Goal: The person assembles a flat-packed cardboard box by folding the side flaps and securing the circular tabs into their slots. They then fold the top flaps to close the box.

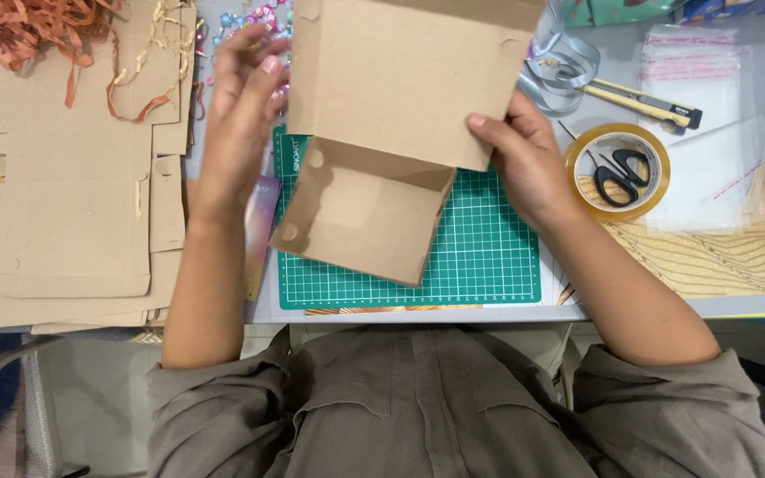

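A: Where is the half-folded brown cardboard box?
B: Between both hands, above the green gridded cutting mat.
A: Hand states?
B: Right hand pinches the lid edge; left hand, fingers loosely spread, touches its side.

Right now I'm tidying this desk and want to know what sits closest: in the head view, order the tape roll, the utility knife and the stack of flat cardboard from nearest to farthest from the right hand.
1. Tape roll, just beside the right hand, scissors lying inside it.
2. Utility knife, beyond the roll, toward the table's back.
3. Stack of flat cardboard, far across the table, past the left hand.
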